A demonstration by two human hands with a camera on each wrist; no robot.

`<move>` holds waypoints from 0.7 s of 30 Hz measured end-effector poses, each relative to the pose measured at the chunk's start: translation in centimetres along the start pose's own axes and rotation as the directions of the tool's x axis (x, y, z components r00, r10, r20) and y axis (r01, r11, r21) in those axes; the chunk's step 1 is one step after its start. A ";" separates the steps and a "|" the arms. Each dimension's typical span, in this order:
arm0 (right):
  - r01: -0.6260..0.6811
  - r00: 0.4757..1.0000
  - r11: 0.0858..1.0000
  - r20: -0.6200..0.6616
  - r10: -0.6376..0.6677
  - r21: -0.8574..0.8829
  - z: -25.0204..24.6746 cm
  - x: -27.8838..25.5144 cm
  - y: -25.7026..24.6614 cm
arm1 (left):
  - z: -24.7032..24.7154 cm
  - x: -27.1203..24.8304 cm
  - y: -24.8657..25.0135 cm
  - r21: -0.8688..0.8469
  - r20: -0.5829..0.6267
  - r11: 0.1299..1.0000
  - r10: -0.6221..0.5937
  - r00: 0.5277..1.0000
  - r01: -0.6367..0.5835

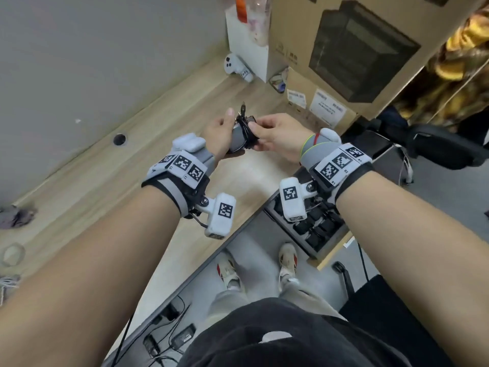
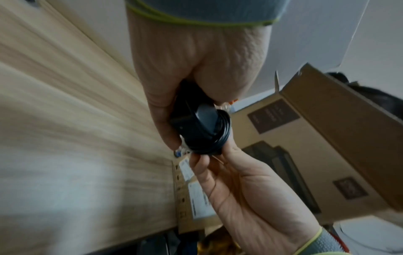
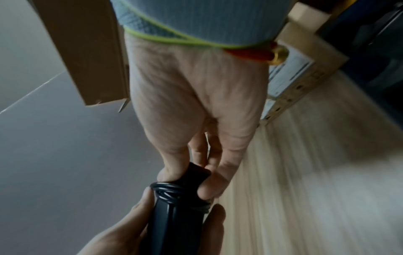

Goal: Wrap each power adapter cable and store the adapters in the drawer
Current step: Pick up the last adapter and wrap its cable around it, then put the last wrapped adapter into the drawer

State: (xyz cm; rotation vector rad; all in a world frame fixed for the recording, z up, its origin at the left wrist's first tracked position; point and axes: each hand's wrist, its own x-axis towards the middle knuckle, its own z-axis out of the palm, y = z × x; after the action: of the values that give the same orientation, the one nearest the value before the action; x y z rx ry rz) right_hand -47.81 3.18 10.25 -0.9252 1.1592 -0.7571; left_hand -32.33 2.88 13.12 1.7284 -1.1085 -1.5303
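From the head camera, both hands meet above the wooden desk (image 1: 127,181): the left hand (image 1: 221,133) cradles a black power adapter (image 1: 239,140), fingers curled round its body, while the right hand (image 1: 275,136) pinches the end where the cable (image 1: 247,128) is wound in tight black loops — a short plug end (image 1: 243,108) sticks up free. Down to the right, an open drawer (image 1: 312,229) shows dark adapters already lying inside. A cardboard box (image 1: 352,49) stands at the back of the desk. Over to the left wrist camera: the left hand (image 2: 174,72) grips the glossy block (image 2: 194,124), the coil (image 2: 220,136) bunched at one end, right fingers (image 2: 202,167) touching it from below. Right wrist camera now — the right hand (image 3: 196,107) clamps thumb and fingers on the adapter (image 3: 174,224) just past the crossed loops (image 3: 172,191), with the left hand (image 3: 122,229) wrapped round the long dark body.
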 end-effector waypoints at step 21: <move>-0.425 0.832 0.904 -0.376 0.408 0.041 -18.8 -4.0 21.7 | 19.1 2.6 -20.3 0.447 0.266 0.853 -0.416 0.870 0.271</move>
State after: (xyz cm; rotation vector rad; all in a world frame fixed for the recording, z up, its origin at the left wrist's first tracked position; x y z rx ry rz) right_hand -66.39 12.22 -10.07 -0.5344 1.6595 -0.5602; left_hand -46.74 12.61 -8.76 2.0665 -1.4222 -2.0149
